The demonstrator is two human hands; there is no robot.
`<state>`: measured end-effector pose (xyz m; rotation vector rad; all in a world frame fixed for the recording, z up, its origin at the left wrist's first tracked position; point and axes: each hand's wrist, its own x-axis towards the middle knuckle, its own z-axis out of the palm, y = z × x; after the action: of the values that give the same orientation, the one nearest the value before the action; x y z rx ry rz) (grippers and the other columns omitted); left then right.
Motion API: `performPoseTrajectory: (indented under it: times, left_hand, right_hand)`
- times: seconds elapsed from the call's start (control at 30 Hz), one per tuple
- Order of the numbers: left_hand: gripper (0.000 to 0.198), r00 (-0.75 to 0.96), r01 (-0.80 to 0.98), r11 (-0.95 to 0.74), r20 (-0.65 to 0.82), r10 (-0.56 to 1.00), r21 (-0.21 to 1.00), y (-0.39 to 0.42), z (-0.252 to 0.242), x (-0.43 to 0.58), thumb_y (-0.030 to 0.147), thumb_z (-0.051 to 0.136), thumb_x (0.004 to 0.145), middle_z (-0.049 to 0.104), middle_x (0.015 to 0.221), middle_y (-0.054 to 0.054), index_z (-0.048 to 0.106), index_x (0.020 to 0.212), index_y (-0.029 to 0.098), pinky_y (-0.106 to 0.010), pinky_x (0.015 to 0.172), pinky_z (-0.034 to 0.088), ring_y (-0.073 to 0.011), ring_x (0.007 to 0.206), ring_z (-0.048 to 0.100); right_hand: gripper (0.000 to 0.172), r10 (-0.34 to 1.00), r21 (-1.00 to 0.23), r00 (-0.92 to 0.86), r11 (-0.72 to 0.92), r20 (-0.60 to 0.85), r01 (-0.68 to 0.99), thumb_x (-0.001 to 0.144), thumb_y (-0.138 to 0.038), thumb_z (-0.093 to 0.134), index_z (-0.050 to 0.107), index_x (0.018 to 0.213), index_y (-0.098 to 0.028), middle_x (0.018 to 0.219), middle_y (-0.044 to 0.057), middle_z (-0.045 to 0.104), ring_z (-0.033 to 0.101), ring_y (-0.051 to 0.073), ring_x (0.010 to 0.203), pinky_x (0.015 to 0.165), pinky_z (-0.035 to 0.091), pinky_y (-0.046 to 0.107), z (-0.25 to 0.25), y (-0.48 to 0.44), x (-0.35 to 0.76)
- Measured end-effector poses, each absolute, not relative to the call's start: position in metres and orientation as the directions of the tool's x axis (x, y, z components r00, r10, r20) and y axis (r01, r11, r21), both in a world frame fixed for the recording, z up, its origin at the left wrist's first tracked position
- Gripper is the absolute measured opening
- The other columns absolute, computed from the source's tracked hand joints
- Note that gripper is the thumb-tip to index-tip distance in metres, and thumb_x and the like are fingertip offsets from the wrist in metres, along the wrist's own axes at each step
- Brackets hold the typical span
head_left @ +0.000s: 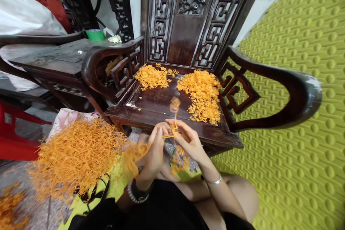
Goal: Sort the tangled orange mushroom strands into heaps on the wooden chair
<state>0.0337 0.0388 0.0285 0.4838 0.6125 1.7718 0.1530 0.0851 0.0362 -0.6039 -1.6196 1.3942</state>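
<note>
My left hand (157, 147) is closed around a bunch of stringy orange pieces (134, 156) that trails out to the left. Close beside it, the thumb and fingers of my right hand (190, 140) pinch a thin orange strand (174, 131) between the two hands. A blurred orange tuft (175, 104) stands up from the fingertips, over the chair's front edge. More orange bits (180, 158) show below my hands, near my lap. On the dark wooden chair seat (156, 102) lie a smaller orange heap (153, 76) and a larger orange heap (203, 93).
A big mound of orange strands (83, 154) rests on a patterned cloth or bag at left. Behind it are a red stool (16, 129) and a wooden side table (59, 55) with green tape (95, 35). Curved chair arms flank the seat; yellow bumpy matting (291, 165) lies right.
</note>
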Motion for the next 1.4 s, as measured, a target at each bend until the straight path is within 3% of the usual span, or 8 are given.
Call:
performPoseTrajectory:
  times: [0.07, 0.17, 0.27, 0.37, 0.63, 0.77, 0.93, 1.4]
  left_hand:
    - [0.023, -0.440, -0.639, -0.373, 0.077, 0.894, 0.672, 0.037, 0.022, 0.036, 0.033, 0.056, 0.091, 0.058, 0.091, -0.004, 0.057, 0.073, 0.019, -0.028, 0.090, 0.044, -0.0171, 0.097, 0.056]
    - [0.031, -0.456, -0.591, -0.441, 0.171, 0.873, 0.676, 0.034, 0.022, 0.034, 0.041, 0.051, 0.092, 0.058, 0.083, -0.003, 0.056, 0.071, 0.019, -0.033, 0.092, 0.044, -0.0194, 0.095, 0.059]
    - [0.032, -0.276, -0.726, -0.332, 0.188, 0.943, 0.602, 0.034, 0.029, 0.033, 0.042, 0.050, 0.093, 0.052, 0.066, 0.001, 0.053, 0.071, 0.019, -0.032, 0.083, 0.046, -0.0164, 0.078, 0.058]
    - [0.032, -0.321, -0.782, -0.331, 0.114, 0.940, 0.528, 0.033, 0.035, 0.033, 0.040, 0.056, 0.091, 0.046, 0.057, 0.004, 0.049, 0.067, 0.019, -0.027, 0.080, 0.045, -0.0134, 0.071, 0.055]
    - [0.044, -0.215, -0.819, -0.203, 0.042, 0.976, 0.537, 0.018, 0.044, 0.025, 0.042, 0.046, 0.096, 0.015, 0.039, 0.008, 0.036, 0.059, 0.018, -0.021, 0.054, 0.030, -0.0099, 0.043, 0.015]
    - [0.044, -0.059, -0.822, -0.064, 0.026, 0.998, 0.566, 0.007, 0.046, 0.019, 0.040, 0.046, 0.095, 0.012, 0.040, 0.009, 0.035, 0.058, 0.018, -0.021, 0.053, 0.027, -0.0086, 0.043, 0.010]
    - [0.048, 0.119, -0.816, 0.048, 0.088, 0.989, 0.576, 0.000, 0.045, 0.021, 0.041, 0.047, 0.095, 0.013, 0.038, 0.010, 0.031, 0.056, 0.017, -0.023, 0.052, 0.024, -0.0064, 0.039, 0.008]
    - [0.048, 0.172, -0.819, 0.108, 0.062, 0.983, 0.563, -0.001, 0.056, 0.003, 0.037, 0.052, 0.093, 0.009, 0.039, 0.010, 0.030, 0.055, 0.018, -0.020, 0.046, 0.023, -0.0059, 0.038, 0.006]
  right_hand:
    - [0.016, 0.905, -0.952, -0.338, 0.179, 0.259, -0.249, 0.083, -0.035, 0.067, 0.061, 0.093, -0.024, 0.096, 0.003, 0.064, 0.063, 0.012, 0.076, 0.069, 0.054, 0.026, 0.036, 0.078, 0.147]
    - [0.025, 0.948, -0.925, -0.287, 0.021, 0.139, -0.379, 0.074, -0.033, 0.075, 0.056, 0.087, -0.023, 0.080, -0.002, 0.057, 0.051, 0.007, 0.055, 0.049, 0.044, 0.018, 0.034, 0.076, 0.144]
    - [0.032, 0.923, -0.934, -0.382, -0.093, 0.049, -0.344, 0.072, -0.040, 0.076, 0.062, 0.093, -0.021, 0.080, 0.000, 0.057, 0.052, 0.009, 0.064, 0.054, 0.044, 0.018, 0.031, 0.075, 0.140]
    - [0.026, 0.919, -0.950, -0.385, -0.039, 0.087, -0.308, 0.080, -0.043, 0.068, 0.064, 0.080, -0.017, 0.077, 0.001, 0.055, 0.049, 0.008, 0.061, 0.052, 0.042, 0.019, 0.025, 0.073, 0.133]
    - [0.060, 0.991, -0.902, -0.013, 0.113, 0.131, -0.416, 0.076, -0.061, 0.065, 0.034, 0.047, -0.019, 0.038, -0.008, 0.026, 0.023, 0.004, 0.034, 0.038, 0.024, 0.021, 0.002, 0.089, 0.113]
    - [0.074, 0.989, -0.836, -0.066, 0.078, 0.135, -0.543, 0.066, -0.070, 0.067, 0.020, 0.043, -0.018, 0.036, -0.010, 0.016, 0.015, 0.002, 0.033, 0.040, 0.023, 0.022, 0.020, 0.090, 0.136]
    - [0.074, 0.979, -0.789, 0.140, 0.201, 0.147, -0.580, 0.081, -0.056, 0.063, 0.013, 0.046, -0.015, 0.039, -0.007, 0.017, 0.021, 0.004, 0.034, 0.041, 0.028, 0.021, 0.056, 0.073, 0.169]
    - [0.067, 0.979, -0.817, -0.193, -0.169, -0.073, -0.551, 0.076, -0.047, 0.072, 0.019, 0.046, -0.020, 0.040, -0.010, 0.012, 0.005, 0.003, 0.034, 0.030, 0.015, 0.018, 0.077, 0.050, 0.201]
